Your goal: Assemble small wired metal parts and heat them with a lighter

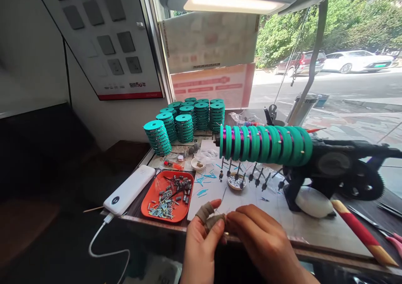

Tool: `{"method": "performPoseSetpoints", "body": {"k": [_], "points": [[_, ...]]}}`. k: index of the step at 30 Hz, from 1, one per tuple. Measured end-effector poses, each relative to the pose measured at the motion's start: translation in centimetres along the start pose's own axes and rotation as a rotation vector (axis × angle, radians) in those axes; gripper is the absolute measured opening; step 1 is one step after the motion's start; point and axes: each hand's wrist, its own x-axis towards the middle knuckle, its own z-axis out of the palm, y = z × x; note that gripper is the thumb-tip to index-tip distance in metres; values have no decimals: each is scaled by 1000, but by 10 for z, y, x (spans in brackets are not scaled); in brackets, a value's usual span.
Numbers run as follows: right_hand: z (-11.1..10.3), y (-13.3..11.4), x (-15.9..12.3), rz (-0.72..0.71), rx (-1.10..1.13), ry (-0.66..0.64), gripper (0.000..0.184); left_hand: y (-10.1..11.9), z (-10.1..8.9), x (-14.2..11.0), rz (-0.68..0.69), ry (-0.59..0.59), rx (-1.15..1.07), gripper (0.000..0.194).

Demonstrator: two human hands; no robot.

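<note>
My left hand (pixel 204 236) is closed in a pinch, with beige tape wrapped around its fingers. My right hand (pixel 265 238) meets it at the table's front edge, fingertips pressed together. Whatever they pinch is too small to make out; a thin, pale strand or needle-like piece (pixel 224 193) rises just above the left fingers. Beyond the hands, a row of green foam winding discs (pixel 264 145) with purple line sits on a black winding stand (pixel 329 160). Small black weights (pixel 241 182) hang below it. A small bowl of white beads (pixel 236 181) stands underneath.
Left of my hands is a red tray (pixel 146 206) of small metal parts, beside a white power bank (pixel 128 189) with a cable. Stacked green spools (pixel 185 128) stand behind. Blue strips (pixel 202 192) lie on the white board. A red-wrapped wooden stick (pixel 361 229) and scissors (pixel 366 218) lie right.
</note>
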Motion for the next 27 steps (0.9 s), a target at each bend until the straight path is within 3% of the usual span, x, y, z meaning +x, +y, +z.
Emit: {"method": "performPoseSetpoints", "body": {"k": [2,5,6,8,10,20,25,27], "points": [[-2,3,0,154,160,-4,18,7,-7,5,140,25,356,35],[-5,7,-2,419,345,40,16,23,-15,23,564,151,1116,18],[-6,8,-3,482,385,54,17,29,-16,31,641,149,1315,16],[-7,9,-4,561,441,61,18,38,-15,45,662,121,1620,15],[-7,9,-6,602,468,44,19,43,-12,54,627,94,1768,12],[-9,1,-7,683,571,26,21,43,-8,59,571,20,1765,13],[-10,-6,-8,778,669,54,22,48,-8,50,582,-12,1617,14],[-9,-10,-12,831,755,62,24,43,-10,35,541,-49,1429,14]]}}
